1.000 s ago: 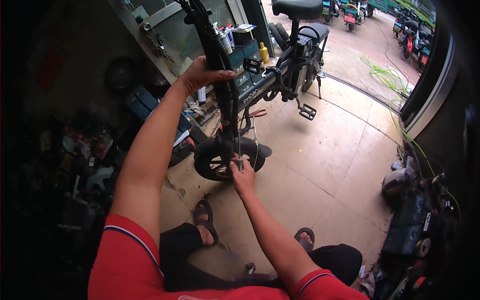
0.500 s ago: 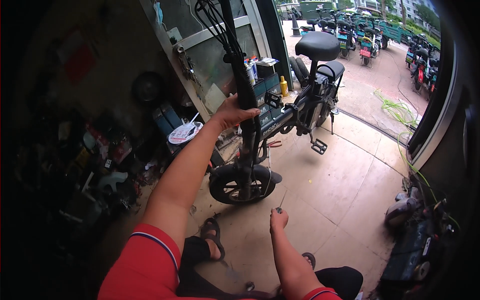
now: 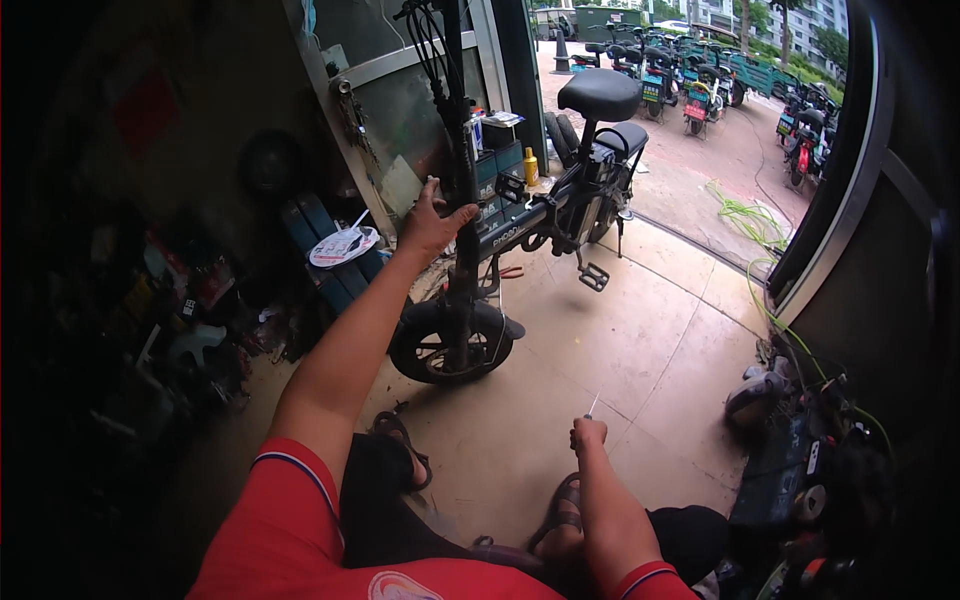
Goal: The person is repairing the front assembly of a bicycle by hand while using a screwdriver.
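Observation:
A dark folding electric bike (image 3: 515, 235) stands ahead of me, its small front wheel (image 3: 455, 345) on the floor and its saddle (image 3: 600, 95) farther back. My left hand (image 3: 437, 225) is at its black front post (image 3: 462, 190), fingers spread and upward, thumb against or just beside the post. I cannot tell whether it presses on it. Low over the floor, right of the front wheel, my right hand (image 3: 588, 432) is closed round a screwdriver (image 3: 595, 404), whose thin shaft points up and away from me. Its handle is mostly hidden in the fist.
Red-handled pliers (image 3: 510, 272) lie behind the front wheel. Boxes with a yellow bottle (image 3: 530, 165) stand beyond the bike. Dark parts and a battery-like case (image 3: 775, 460) are at right, a green cable (image 3: 750, 215) by the doorway. Clutter fills the dark left side.
My left hand has loosened from round the post, and its fingers have spread. My right hand with the screwdriver has moved right. The whole view has shifted, putting the bike farther left.

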`<control>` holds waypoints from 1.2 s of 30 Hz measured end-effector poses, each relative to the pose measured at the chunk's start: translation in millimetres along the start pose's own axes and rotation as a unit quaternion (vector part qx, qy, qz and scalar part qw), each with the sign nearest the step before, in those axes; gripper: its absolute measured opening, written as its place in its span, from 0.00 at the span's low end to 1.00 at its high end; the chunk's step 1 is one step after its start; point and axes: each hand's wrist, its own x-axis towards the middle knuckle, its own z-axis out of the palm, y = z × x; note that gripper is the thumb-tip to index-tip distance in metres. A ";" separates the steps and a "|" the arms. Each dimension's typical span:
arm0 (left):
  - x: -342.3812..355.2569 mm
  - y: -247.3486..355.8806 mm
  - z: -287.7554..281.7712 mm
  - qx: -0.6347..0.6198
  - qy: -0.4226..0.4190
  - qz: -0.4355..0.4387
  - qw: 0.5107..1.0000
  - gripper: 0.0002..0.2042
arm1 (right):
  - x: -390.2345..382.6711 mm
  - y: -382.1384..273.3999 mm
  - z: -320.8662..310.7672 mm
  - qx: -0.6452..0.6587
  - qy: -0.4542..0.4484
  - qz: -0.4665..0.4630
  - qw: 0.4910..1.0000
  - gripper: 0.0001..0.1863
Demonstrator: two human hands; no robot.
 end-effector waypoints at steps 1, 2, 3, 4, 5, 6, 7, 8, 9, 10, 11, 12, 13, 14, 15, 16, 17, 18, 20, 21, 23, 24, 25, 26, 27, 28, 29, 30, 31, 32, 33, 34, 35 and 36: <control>-16.0 1.1 1.7 -0.091 0.017 -0.017 0.996 0.51 | -3.2 -11.7 -9.8 -0.010 0.007 -0.021 1.000 0.07; -25.5 -17.5 -0.4 -0.161 0.062 0.004 0.985 0.42 | -12.2 -25.9 -8.2 -0.020 0.002 -0.043 0.999 0.08; -40.5 -21.1 -2.4 -0.251 0.005 -0.075 0.965 0.37 | -15.1 -38.0 -17.4 -0.002 -0.008 -0.087 0.996 0.09; -56.3 -23.1 -7.9 -0.334 -0.048 -0.152 0.929 0.32 | -20.4 -52.0 -23.1 0.015 -0.022 -0.132 0.991 0.09; -70.6 -31.8 -11.4 -0.450 -0.103 -0.217 0.860 0.26 | -36.4 -68.0 -20.2 0.030 -0.043 -0.155 0.986 0.11; -83.9 -39.2 -11.7 -0.556 -0.156 -0.277 0.768 0.20 | -58.8 -84.6 -17.5 0.044 -0.063 -0.178 0.981 0.13; -99.0 -34.8 -10.1 -0.575 -0.176 -0.322 0.731 0.13 | -83.9 -100.5 -19.1 0.051 -0.121 -0.200 0.971 0.12; -115.3 -21.8 -5.7 -0.590 -0.164 -0.349 0.709 0.12 | -111.9 -115.5 -22.9 0.058 -0.175 -0.222 0.957 0.11; -128.7 -13.0 2.2 -0.594 -0.178 -0.333 0.710 0.14 | -142.3 -129.6 -23.7 0.045 -0.215 -0.238 0.946 0.12; -139.6 -2.6 10.9 -0.599 -0.193 -0.315 0.711 0.16 | -172.2 -141.5 -23.3 0.033 -0.254 -0.256 0.932 0.14; -150.6 15.3 18.3 -0.609 -0.217 -0.300 0.702 0.18 | -199.9 -148.2 -22.5 0.037 -0.273 -0.275 0.921 0.15; -161.9 37.4 21.6 -0.618 -0.238 -0.284 0.693 0.20 | -226.4 -154.0 -21.1 0.040 -0.294 -0.296 0.908 0.17; -172.5 57.8 25.9 -0.626 -0.251 -0.267 0.688 0.22 | -251.1 -159.6 -22.9 0.032 -0.315 -0.309 0.897 0.17; -179.3 69.1 31.5 -0.643 -0.270 -0.236 0.677 0.23 | -274.6 -162.9 -24.8 0.024 -0.338 -0.319 0.885 0.17; -186.1 84.5 37.6 -0.648 -0.269 -0.225 0.676 0.23 | -294.2 -164.7 -30.6 0.006 -0.328 -0.341 0.881 0.18; -190.8 99.0 40.2 -0.652 -0.269 -0.212 0.676 0.22 | -307.0 -168.5 -38.9 0.010 -0.323 -0.342 0.882 0.18; -194.4 110.2 42.1 -0.677 -0.278 -0.188 0.655 0.21 | -317.2 -170.7 -49.5 0.015 -0.293 -0.378 0.878 0.17; -199.9 121.0 45.0 -0.689 -0.300 -0.183 0.634 0.21 | -322.2 -170.0 -62.3 0.018 -0.259 -0.407 0.876 0.16; -207.4 144.3 49.1 -0.670 -0.331 -0.168 0.643 0.20 | -321.0 -176.9 -91.1 0.012 -0.279 -0.392 0.877 0.15; -208.3 156.3 50.8 -0.663 -0.358 -0.164 0.637 0.20 | -321.5 -180.4 -107.5 -0.001 -0.278 -0.401 0.873 0.14; -219.3 177.2 53.4 -0.620 -0.404 -0.142 0.657 0.17 | -318.7 -187.0 -143.0 -0.023 -0.274 -0.422 0.864 0.14; -224.3 190.0 48.5 -0.590 -0.419 -0.146 0.675 0.19 | -315.6 -189.8 -161.5 -0.031 -0.271 -0.434 0.859 0.13; -227.8 197.1 41.3 -0.534 -0.431 -0.144 0.713 0.21 | -311.6 -192.4 -180.5 -0.018 -0.260 -0.438 0.861 0.14; -229.3 195.1 30.4 -0.476 -0.440 -0.140 0.749 0.24 | -303.2 -192.6 -195.0 -0.016 -0.236 -0.446 0.863 0.15; -230.2 186.0 25.4 -0.447 -0.438 -0.121 0.770 0.25 | -288.3 -192.6 -210.4 -0.007 -0.195 -0.451 0.871 0.15; -231.1 171.7 22.1 -0.420 -0.436 -0.101 0.789 0.27 | -269.0 -185.5 -227.5 -0.001 -0.155 -0.455 0.877 0.15; -230.2 154.3 22.2 -0.389 -0.440 -0.101 0.803 0.24 | -242.0 -169.7 -245.7 0.026 -0.102 -0.438 0.893 0.14; -227.6 138.3 15.9 -0.353 -0.433 -0.095 0.824 0.22 | -208.8 -151.5 -259.8 0.055 -0.059 -0.426 0.901 0.13; -229.2 124.3 17.2 -0.318 -0.446 -0.089 0.832 0.20 | -168.7 -117.9 -277.7 0.065 0.006 -0.406 0.911 0.11; -232.1 113.7 23.8 -0.279 -0.463 -0.083 0.837 0.19 | -124.8 -70.6 -297.4 0.074 0.091 -0.371 0.921 0.11; -232.8 98.9 28.0 -0.241 -0.481 -0.099 0.837 0.18 | -96.0 -23.1 -307.4 0.085 0.151 -0.308 0.936 0.10; -232.6 90.8 31.9 -0.204 -0.492 -0.114 0.838 0.16 | -70.0 23.6 -314.8 0.071 0.191 -0.237 0.950 0.09; -233.9 92.4 38.4 -0.173 -0.513 -0.109 0.834 0.15 | -43.2 75.0 -322.7 0.066 0.228 -0.191 0.952 0.07; -234.0 92.3 40.8 -0.142 -0.526 -0.107 0.832 0.15 | -30.8 113.2 -325.3 0.053 0.266 -0.134 0.953 0.06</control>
